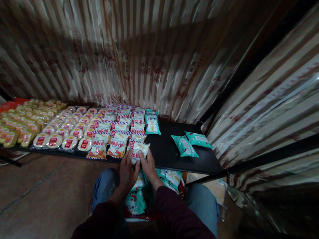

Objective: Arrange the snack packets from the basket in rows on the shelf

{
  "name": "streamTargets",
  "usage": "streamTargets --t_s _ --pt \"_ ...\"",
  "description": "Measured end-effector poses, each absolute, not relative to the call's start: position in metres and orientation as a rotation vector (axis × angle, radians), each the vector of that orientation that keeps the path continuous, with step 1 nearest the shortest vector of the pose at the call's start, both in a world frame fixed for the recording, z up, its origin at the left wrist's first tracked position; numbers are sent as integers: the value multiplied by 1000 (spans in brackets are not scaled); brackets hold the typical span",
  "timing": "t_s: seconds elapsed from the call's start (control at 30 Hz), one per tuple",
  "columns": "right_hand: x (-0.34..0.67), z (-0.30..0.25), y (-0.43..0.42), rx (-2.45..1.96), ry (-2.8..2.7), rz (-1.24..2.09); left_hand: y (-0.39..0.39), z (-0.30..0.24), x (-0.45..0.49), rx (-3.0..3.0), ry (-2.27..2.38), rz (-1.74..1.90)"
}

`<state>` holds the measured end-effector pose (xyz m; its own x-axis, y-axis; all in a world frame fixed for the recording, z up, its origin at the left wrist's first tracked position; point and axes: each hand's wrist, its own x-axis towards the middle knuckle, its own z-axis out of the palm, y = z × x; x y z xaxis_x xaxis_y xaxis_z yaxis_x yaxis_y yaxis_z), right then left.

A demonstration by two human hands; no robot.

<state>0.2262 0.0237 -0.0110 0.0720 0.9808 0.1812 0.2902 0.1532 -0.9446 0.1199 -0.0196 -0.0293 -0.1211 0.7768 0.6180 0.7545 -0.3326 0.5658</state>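
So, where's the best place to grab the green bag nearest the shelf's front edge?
Probably its puffed left side, coming from the left: the green bag lies flat on the black shelf, and another green bag lies close on its right.

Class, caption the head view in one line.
Left hand and right hand hold a snack bag at the front of a black shelf, beside similar bags.

- A pale snack packet (136, 148) is showing red lettering and a striped edge.
- It is probably staying sealed; dim light is blurring details.
- It is tilting between left hand (127, 173) and right hand (148, 164), by the shelf (165, 149) front.
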Motion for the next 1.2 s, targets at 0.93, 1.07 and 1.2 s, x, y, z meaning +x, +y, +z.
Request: streamTargets --t_s 0.93,1.07,1.2 --pt "230 -7 33 -1279 -1364 1021 -8 -37 126 2072 1761 1424" --pt "231 -9 36 -1267 -1345 1028 -5 -33 126 2095 1755 1421" --pt "231 -9 39 -1305 -1310 1034 -1 -33 125 2128 1745 1425"
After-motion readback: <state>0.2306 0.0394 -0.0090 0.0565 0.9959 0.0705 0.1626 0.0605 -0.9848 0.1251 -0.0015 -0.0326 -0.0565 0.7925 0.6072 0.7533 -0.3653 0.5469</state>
